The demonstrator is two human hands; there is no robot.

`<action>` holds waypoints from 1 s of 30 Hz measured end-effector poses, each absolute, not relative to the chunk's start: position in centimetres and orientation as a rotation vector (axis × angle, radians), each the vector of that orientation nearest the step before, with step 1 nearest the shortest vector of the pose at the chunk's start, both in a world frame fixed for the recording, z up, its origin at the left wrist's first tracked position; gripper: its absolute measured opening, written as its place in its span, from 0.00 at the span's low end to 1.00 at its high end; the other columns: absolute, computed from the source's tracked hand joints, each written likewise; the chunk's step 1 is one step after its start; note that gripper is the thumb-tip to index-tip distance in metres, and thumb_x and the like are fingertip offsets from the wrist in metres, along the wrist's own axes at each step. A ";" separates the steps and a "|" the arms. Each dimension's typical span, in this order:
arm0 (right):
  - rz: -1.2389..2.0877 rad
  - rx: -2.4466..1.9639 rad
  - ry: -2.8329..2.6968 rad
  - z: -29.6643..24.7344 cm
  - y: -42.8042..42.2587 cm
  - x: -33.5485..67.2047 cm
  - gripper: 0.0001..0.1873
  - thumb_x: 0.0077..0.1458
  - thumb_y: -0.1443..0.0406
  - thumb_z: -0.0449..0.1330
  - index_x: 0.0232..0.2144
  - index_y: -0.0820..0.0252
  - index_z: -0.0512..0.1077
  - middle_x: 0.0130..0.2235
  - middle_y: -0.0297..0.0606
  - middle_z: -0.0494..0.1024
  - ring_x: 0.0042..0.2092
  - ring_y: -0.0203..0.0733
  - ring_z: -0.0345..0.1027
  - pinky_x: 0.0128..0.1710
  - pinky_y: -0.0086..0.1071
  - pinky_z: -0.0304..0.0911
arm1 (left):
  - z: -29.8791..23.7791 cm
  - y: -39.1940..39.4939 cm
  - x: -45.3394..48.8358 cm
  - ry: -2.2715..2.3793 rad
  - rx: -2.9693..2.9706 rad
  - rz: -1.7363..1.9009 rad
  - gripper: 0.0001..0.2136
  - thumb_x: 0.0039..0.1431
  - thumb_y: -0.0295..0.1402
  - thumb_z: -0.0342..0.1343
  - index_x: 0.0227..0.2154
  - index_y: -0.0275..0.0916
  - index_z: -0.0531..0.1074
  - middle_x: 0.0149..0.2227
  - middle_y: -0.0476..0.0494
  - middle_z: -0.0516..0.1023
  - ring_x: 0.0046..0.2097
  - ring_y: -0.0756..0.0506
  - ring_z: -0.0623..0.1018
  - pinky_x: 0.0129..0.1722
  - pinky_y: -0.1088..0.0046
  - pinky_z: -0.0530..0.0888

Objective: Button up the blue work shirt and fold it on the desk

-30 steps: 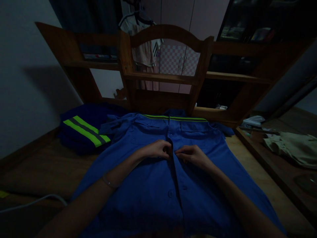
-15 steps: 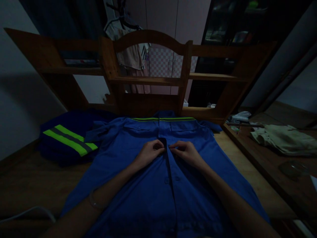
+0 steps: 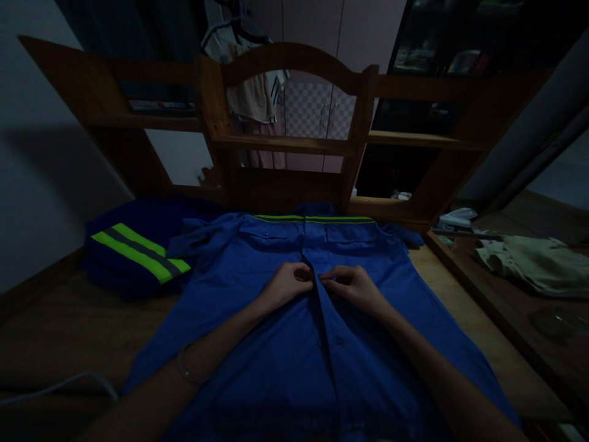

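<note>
A blue work shirt with a thin yellow-green stripe across its chest lies spread out, collar pointing away from me. Its front placket runs down the middle, parted below the chest, with buttons showing lower down. My left hand pinches the left edge of the placket between thumb and fingers. Just across the gap, my right hand has its thumb and fingertips closed on the right edge. Whether a button sits between the fingertips is too dark to tell. A bracelet circles my left wrist.
Dark blue folded clothing with a bright reflective band lies at the left. Behind the shirt stands a wooden shelf frame. Pale folded cloth lies on a surface to the right, near a glass object. A white cable runs at lower left.
The view has shifted slightly, so everything sits a little further right. Both hands stay at the placket, with only small finger movements.
</note>
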State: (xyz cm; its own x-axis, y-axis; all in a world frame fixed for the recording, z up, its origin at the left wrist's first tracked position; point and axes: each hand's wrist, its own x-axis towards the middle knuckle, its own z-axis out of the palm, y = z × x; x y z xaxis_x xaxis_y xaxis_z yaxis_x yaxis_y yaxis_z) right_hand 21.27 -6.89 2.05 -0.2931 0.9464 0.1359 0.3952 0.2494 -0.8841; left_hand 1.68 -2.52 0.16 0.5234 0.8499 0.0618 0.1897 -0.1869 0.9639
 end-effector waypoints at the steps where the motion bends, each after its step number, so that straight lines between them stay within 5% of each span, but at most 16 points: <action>1: 0.994 -1.243 -1.825 2.0 -6.9 21.2 0.12 0.53 0.61 0.58 0.38 0.60 0.76 0.32 0.36 0.77 0.26 0.35 0.69 0.25 0.25 0.62 | 0.2 -2.5 1.6 0.890 1.674 0.748 0.10 0.44 0.27 0.57 0.32 0.31 0.73 0.32 0.43 0.77 0.35 0.47 0.77 0.36 0.75 0.71; 13: 0.774 -1.336 -1.871 2.0 -7.5 20.6 0.10 0.54 0.62 0.58 0.35 0.58 0.77 0.30 0.36 0.78 0.27 0.37 0.71 0.26 0.26 0.63 | 0.0 -2.2 1.3 0.883 1.575 0.691 0.11 0.41 0.26 0.58 0.32 0.30 0.74 0.31 0.42 0.78 0.33 0.46 0.77 0.32 0.76 0.72; 30: 1.027 -1.245 -1.801 0.5 -6.4 20.5 0.08 0.52 0.63 0.57 0.36 0.61 0.68 0.31 0.35 0.73 0.27 0.35 0.69 0.24 0.25 0.64 | 0.9 -2.7 1.3 0.867 1.556 0.698 0.09 0.42 0.29 0.58 0.30 0.31 0.73 0.29 0.44 0.76 0.32 0.49 0.76 0.33 0.77 0.71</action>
State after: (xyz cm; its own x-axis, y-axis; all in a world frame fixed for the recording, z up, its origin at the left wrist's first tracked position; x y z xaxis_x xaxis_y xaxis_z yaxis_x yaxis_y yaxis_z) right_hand 20.49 -6.40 0.53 -0.2858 0.9519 0.1102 0.3895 0.2205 -0.8942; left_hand 1.34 -2.70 0.87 0.5480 0.8359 -0.0309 0.1491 -0.0613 0.9869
